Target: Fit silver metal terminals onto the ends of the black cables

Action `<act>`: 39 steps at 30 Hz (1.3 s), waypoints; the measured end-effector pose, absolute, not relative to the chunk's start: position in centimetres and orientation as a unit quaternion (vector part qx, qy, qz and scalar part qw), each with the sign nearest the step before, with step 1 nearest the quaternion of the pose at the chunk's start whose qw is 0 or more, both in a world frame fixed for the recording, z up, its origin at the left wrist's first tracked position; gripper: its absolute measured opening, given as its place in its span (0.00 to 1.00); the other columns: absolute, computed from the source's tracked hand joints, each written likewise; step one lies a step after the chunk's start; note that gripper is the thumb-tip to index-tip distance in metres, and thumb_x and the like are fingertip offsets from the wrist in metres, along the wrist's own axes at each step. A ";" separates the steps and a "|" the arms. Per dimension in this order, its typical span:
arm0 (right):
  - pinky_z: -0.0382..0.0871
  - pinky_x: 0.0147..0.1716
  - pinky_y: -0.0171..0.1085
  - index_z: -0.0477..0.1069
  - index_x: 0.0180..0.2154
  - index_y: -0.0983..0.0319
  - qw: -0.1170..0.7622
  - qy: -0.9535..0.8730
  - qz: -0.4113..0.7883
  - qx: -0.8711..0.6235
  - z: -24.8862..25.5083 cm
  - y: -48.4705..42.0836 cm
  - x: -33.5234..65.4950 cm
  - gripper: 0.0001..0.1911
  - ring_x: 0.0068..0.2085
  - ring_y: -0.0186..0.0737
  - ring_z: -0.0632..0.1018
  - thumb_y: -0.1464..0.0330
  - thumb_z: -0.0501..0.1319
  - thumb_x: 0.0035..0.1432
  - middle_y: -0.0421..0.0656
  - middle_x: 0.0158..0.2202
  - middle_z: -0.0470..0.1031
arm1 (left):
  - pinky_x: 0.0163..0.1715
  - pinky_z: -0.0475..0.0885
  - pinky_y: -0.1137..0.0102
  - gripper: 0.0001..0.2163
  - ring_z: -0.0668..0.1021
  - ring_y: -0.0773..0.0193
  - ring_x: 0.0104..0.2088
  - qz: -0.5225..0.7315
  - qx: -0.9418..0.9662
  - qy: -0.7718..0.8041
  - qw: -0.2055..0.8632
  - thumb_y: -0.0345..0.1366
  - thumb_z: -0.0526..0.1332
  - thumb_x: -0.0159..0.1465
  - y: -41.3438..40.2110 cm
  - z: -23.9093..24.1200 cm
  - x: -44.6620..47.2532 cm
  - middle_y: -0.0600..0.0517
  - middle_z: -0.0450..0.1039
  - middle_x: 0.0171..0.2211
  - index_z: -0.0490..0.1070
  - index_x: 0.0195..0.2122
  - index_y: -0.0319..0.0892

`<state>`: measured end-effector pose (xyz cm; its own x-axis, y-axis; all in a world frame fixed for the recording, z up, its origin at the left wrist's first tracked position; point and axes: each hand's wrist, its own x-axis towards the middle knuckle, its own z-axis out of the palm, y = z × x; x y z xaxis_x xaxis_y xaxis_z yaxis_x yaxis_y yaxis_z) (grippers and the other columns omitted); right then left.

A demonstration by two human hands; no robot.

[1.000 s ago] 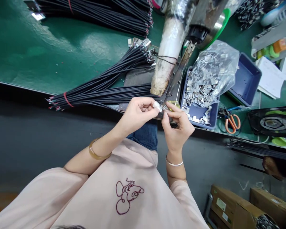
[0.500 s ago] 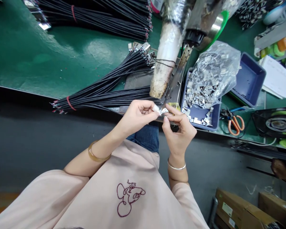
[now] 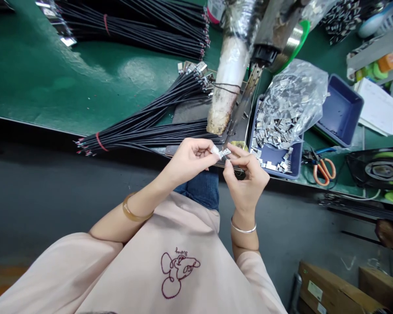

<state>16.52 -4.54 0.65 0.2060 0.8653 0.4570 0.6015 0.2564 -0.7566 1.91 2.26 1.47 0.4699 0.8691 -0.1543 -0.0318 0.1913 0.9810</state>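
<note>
My left hand [image 3: 194, 156] pinches a small silver metal connector [image 3: 225, 152], which looks like a USB plug shell, between thumb and index finger. A white wrap covers the tip of that index finger. From the other side, the bent fingers of my right hand [image 3: 248, 172] close around the connector's free end, index finger above and thumb below. Just beyond both hands, black cables [image 3: 170, 133] lie in a bundle on a dark plate [image 3: 191, 111]. The blunt end of a stained white tube [image 3: 221, 115] hangs over them, beside a slim metal soldering tool [image 3: 245, 100].
Right of my hands, a blue tray [image 3: 295, 163] holds loose connectors and a plastic bag [image 3: 296, 93] of more. Another blue tray [image 3: 343, 109], orange-handled pliers [image 3: 325, 171] and a small fan [image 3: 380, 169] are further right. More black cables [image 3: 134, 28] lie at the back.
The connector has turned slightly between my fingers, its free end tilting a little upward. Both hands stay in nearly the same place; the view has shifted slightly.
</note>
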 end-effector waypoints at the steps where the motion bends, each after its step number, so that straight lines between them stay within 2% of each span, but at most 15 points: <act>1: 0.84 0.43 0.41 0.70 0.33 0.57 0.497 -0.616 0.130 -0.597 0.6 -4.6 16.6 0.05 0.42 0.40 0.86 0.74 0.63 0.59 0.44 0.49 0.83 | 0.24 0.68 0.76 0.06 0.69 0.72 0.23 0.336 0.541 0.390 0.665 0.31 0.64 0.56 2.2 1.4 1.9 0.54 0.68 0.21 0.73 0.23 0.37; 6: 0.83 0.39 0.40 0.71 0.35 0.57 0.485 -0.613 0.137 -0.608 0.8 -4.8 16.9 0.04 0.43 0.40 0.85 0.72 0.63 0.61 0.42 0.46 0.84 | 0.24 0.63 0.76 0.06 0.67 0.72 0.23 0.336 0.556 0.383 0.657 0.31 0.62 0.57 1.9 1.2 2.1 0.55 0.65 0.21 0.71 0.23 0.38; 8: 0.80 0.28 0.35 0.72 0.37 0.57 0.514 -0.588 0.132 -0.611 1.3 -4.9 17.2 0.04 0.34 0.37 0.85 0.72 0.63 0.62 0.39 0.40 0.84 | 0.24 0.60 0.76 0.06 0.65 0.73 0.23 0.332 0.584 0.369 0.642 0.29 0.61 0.58 1.5 1.2 2.0 0.57 0.63 0.20 0.71 0.23 0.38; 11: 0.64 0.15 0.32 0.75 0.38 0.54 0.647 -0.513 -0.043 -0.563 2.9 -5.2 17.7 0.03 0.17 0.27 0.71 0.69 0.64 0.62 0.32 0.26 0.74 | 0.24 0.58 0.75 0.06 0.62 0.74 0.21 0.291 0.694 0.341 0.564 0.26 0.60 0.57 0.4 1.0 1.4 0.58 0.62 0.18 0.71 0.23 0.38; 13: 0.58 0.14 0.33 0.76 0.35 0.52 0.705 -0.466 -0.173 -0.506 4.2 -5.7 17.7 0.02 0.15 0.24 0.61 0.66 0.65 0.62 0.32 0.23 0.64 | 0.24 0.59 0.74 0.07 0.64 0.73 0.21 0.243 0.778 0.313 0.488 0.26 0.61 0.58 -0.5 0.5 0.8 0.57 0.65 0.18 0.73 0.23 0.38; 14: 0.58 0.15 0.33 0.75 0.35 0.51 0.705 -0.456 -0.194 -0.507 4.7 -6.0 17.8 0.02 0.15 0.23 0.60 0.65 0.64 0.62 0.32 0.25 0.64 | 0.25 0.60 0.73 0.07 0.67 0.72 0.22 0.230 0.804 0.304 0.456 0.26 0.62 0.60 -0.9 0.1 0.5 0.56 0.68 0.20 0.74 0.24 0.38; 16: 0.60 0.16 0.34 0.73 0.39 0.50 0.648 -0.464 -0.156 -0.584 5.2 -6.6 18.2 0.03 0.17 0.25 0.66 0.65 0.62 0.63 0.34 0.30 0.68 | 0.27 0.65 0.73 0.06 0.73 0.69 0.25 0.260 0.814 0.314 0.414 0.28 0.63 0.62 -1.6 -0.7 -0.1 0.53 0.74 0.24 0.76 0.28 0.38; 19: 0.73 0.26 0.38 0.70 0.44 0.55 0.458 -0.519 -0.012 -0.722 4.3 -6.6 20.3 0.06 0.26 0.37 0.80 0.64 0.58 0.66 0.37 0.30 0.76 | 0.32 0.72 0.72 0.03 0.78 0.67 0.30 0.421 0.760 0.337 0.363 0.30 0.65 0.64 -1.6 -1.4 -0.6 0.51 0.79 0.29 0.77 0.34 0.38; 21: 0.76 0.36 0.43 0.69 0.38 0.59 0.371 -0.539 0.014 -0.755 3.0 -5.4 22.4 0.06 0.31 0.40 0.82 0.63 0.59 0.65 0.38 0.29 0.78 | 0.37 0.74 0.69 0.03 0.79 0.66 0.33 0.490 0.743 0.346 0.298 0.29 0.63 0.65 -0.6 -1.3 -0.6 0.51 0.80 0.32 0.77 0.35 0.39; 24: 0.73 0.36 0.42 0.68 0.33 0.59 0.302 -0.542 -0.031 -0.783 1.4 -2.7 24.7 0.06 0.30 0.40 0.78 0.65 0.62 0.61 0.39 0.28 0.76 | 0.45 0.72 0.60 0.05 0.77 0.59 0.39 0.450 0.794 0.366 0.183 0.30 0.61 0.67 1.8 -1.2 0.0 0.49 0.79 0.36 0.77 0.35 0.40; 27: 0.70 0.41 0.43 0.66 0.30 0.58 0.216 -0.572 -0.048 -0.790 0.9 -0.6 25.2 0.06 0.34 0.42 0.77 0.68 0.60 0.60 0.42 0.30 0.76 | 0.44 0.70 0.57 0.07 0.74 0.51 0.44 0.323 0.847 0.399 0.142 0.30 0.59 0.67 3.8 -1.4 1.1 0.44 0.76 0.39 0.76 0.33 0.39; 30: 0.67 0.41 0.43 0.64 0.28 0.57 0.162 -0.593 -0.030 -0.788 1.2 -0.3 25.0 0.07 0.36 0.44 0.75 0.70 0.59 0.58 0.43 0.32 0.76 | 0.44 0.68 0.57 0.09 0.73 0.50 0.43 0.272 0.860 0.409 0.139 0.29 0.55 0.68 4.0 -1.5 1.9 0.42 0.75 0.38 0.74 0.34 0.39; 34: 0.64 0.37 0.40 0.64 0.25 0.58 0.151 -0.572 -0.012 -0.806 1.9 -1.2 26.1 0.07 0.33 0.41 0.73 0.71 0.61 0.52 0.40 0.29 0.73 | 0.47 0.67 0.58 0.10 0.73 0.50 0.46 0.339 0.849 0.367 0.170 0.29 0.52 0.70 2.2 -1.0 1.1 0.42 0.76 0.37 0.74 0.38 0.38; 36: 0.63 0.36 0.39 0.65 0.23 0.58 0.151 -0.561 0.020 -0.813 2.3 -1.5 27.1 0.07 0.31 0.39 0.72 0.72 0.62 0.50 0.38 0.26 0.72 | 0.46 0.68 0.59 0.10 0.74 0.51 0.45 0.347 0.851 0.332 0.213 0.30 0.54 0.69 1.2 -0.5 0.3 0.44 0.77 0.35 0.75 0.38 0.39; 39: 0.63 0.35 0.38 0.67 0.23 0.58 0.145 -0.561 0.068 -0.812 2.6 -1.7 28.2 0.07 0.30 0.37 0.72 0.72 0.64 0.48 0.37 0.24 0.72 | 0.41 0.69 0.65 0.07 0.77 0.57 0.38 0.284 0.864 0.240 0.339 0.32 0.59 0.67 0.7 0.6 -0.9 0.47 0.80 0.34 0.78 0.38 0.40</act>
<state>28.24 -1.65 2.60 0.3618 0.9307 0.0531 0.8915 -0.3288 -0.3115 -0.91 0.71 0.61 0.7228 0.6080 0.3285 0.2224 -0.6547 0.7224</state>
